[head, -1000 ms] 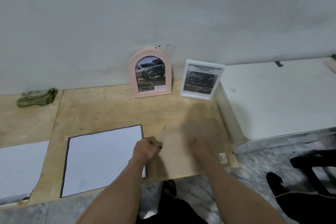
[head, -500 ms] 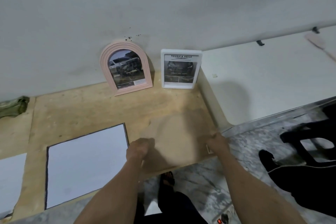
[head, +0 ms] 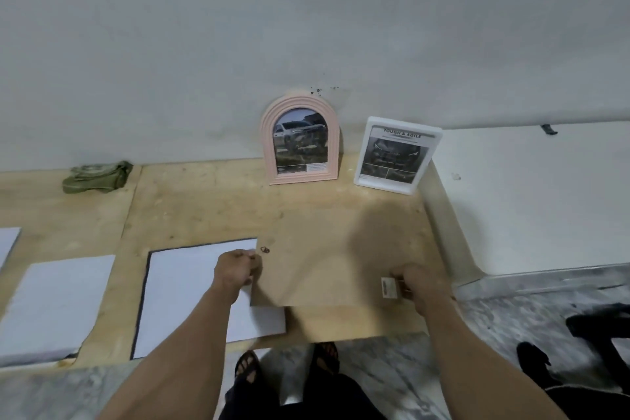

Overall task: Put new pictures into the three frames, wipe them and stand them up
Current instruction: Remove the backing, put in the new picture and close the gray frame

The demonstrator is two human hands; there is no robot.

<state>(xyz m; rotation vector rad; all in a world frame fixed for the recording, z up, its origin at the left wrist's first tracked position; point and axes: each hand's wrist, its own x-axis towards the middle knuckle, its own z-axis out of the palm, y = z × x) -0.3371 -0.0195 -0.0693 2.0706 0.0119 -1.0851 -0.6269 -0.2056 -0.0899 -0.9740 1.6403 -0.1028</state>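
A large brown frame back (head: 327, 269) with a small hanger ring and a white sticker lies face down near the table's front edge. My left hand (head: 237, 269) grips its left edge and my right hand (head: 414, 283) grips its right edge by the sticker. Its near left corner overlaps a white sheet with a dark border (head: 191, 297). A pink arched frame (head: 300, 141) and a white rectangular frame (head: 397, 155), both with car pictures, stand upright against the wall.
A green cloth (head: 97, 177) lies at the back left by the wall. White panels (head: 58, 303) lie on the plywood table (head: 204, 201) at the left. A white raised surface (head: 531, 201) is at the right. My sandalled feet and a dark stool are on the marble floor.
Both hands moved from resting on the brown frame back out to its left and right edges and now grip it. The view swung right, then back left.
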